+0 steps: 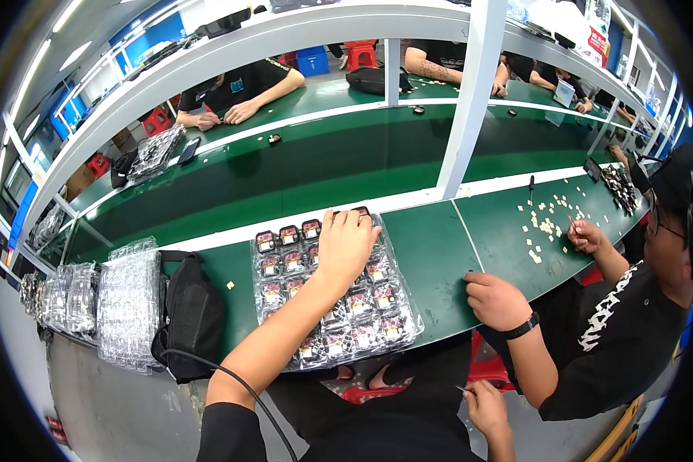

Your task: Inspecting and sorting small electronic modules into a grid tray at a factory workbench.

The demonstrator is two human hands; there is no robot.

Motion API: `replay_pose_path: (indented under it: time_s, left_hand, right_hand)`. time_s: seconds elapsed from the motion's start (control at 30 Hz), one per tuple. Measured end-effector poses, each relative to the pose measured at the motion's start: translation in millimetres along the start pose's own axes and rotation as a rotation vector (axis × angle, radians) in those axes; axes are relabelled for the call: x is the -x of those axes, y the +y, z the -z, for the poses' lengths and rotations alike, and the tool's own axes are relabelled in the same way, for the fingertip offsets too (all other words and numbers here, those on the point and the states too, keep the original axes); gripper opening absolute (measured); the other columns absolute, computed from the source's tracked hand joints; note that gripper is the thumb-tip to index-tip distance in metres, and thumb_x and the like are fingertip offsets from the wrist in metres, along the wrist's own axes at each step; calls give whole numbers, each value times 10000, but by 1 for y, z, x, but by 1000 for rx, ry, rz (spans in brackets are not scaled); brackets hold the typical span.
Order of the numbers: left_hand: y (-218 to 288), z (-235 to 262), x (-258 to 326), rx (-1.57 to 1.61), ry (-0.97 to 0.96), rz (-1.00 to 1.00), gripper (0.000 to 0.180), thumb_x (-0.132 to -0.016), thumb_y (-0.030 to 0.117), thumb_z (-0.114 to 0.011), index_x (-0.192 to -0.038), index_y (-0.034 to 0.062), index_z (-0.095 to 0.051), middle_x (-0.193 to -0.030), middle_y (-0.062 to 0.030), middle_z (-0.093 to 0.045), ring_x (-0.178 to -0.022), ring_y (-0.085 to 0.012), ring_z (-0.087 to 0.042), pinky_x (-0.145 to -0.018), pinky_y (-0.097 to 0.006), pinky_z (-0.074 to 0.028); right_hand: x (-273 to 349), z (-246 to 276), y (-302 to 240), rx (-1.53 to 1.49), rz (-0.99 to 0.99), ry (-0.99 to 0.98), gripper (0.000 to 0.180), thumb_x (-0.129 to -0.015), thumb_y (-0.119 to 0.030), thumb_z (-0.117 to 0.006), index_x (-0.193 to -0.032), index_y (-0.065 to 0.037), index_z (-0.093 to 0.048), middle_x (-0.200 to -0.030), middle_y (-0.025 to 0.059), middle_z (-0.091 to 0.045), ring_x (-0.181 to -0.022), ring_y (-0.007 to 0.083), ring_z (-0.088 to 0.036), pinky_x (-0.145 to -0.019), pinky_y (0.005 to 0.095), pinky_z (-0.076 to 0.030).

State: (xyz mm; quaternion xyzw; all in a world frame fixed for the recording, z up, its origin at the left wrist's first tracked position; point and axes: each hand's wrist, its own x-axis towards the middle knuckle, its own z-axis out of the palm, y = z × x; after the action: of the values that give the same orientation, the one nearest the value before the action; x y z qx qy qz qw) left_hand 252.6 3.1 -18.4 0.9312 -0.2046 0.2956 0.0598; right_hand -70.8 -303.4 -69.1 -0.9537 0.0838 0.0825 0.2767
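1. Clear-plastic tray [413,309] on the green workbench [431,262], head view: visible pockets hold black-rimmed modules [360,302]; how many are finished cannot be judged.
2. Left hand [346,245] hides back rows, fingers slightly apart; any grip cannot be told.
3. Right hand [487,410], low, pinches a slim tool [461,388], kind indistinct.

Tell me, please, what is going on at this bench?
The person's left hand is over the far end of a clear plastic tray of small black-rimmed units. Their right hand pinches a slim object, too small to identify, off the green table. At right, a co-worker sits beside scattered cream-coloured squares.
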Motion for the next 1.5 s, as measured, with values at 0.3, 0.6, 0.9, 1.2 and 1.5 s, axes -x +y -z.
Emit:
replay_pose_path:
  time_s: [0.3, 0.6, 0.9, 1.2, 1.5]
  left_hand:
    - [0, 3, 6, 17, -78, 43, 295, -995, 322, -637, -1096, 65, -741, -1103, -108, -707, -1096, -291, -662, -1083, -550, -444]
    - [20, 37, 9, -14, -213, 194, 490, -1046, 360, -554, -1417, 41, -580, -1471, -165, -539, -1409, -403, -454, -1152, -729, -240]
    - [87, 128, 69, 703, -65, 35, 401, -904, 88, -732, -1283, -11, -647, -1318, -221, -607, -1234, -408, -585, -1061, -471, -468]
    - [126, 146, 131, 1054, -148, 223, 352, -879, 56, -747, -1218, -19, -693, -1248, -209, -678, -1130, -346, -680, -971, -399, -535]
    - [124, 145, 153, 1711, -40, 652, 446, -1049, 178, -629, -1373, -101, -502, -1289, -237, -622, -1194, -325, -656, -995, -449, -573]
  right_hand:
    - [-38, 10, -73, -247, 382, 112, 128, -902, -76, -731, -1003, -11, -688, -931, 135, -672, -799, 339, -694, -694, 399, -552]
    - [-135, 24, -90, -27, 163, 591, 328, -915, -266, -760, -1108, -25, -648, -1273, 169, -593, -887, 402, -720, -750, 493, -577]
    - [-186, 4, -97, 85, 83, 488, 327, -902, -298, -761, -1049, -33, -640, -1213, 150, -575, -775, 391, -718, -677, 502, -583]
    - [-196, 0, -103, 48, 69, 530, 287, -872, -261, -765, -1009, -45, -636, -1189, 139, -606, -775, 395, -720, -699, 510, -576]
    - [-119, 41, -125, -649, 554, 197, 309, -789, -77, -875, -875, -36, -581, -1241, 165, -700, -752, 162, -685, -607, 290, -549]
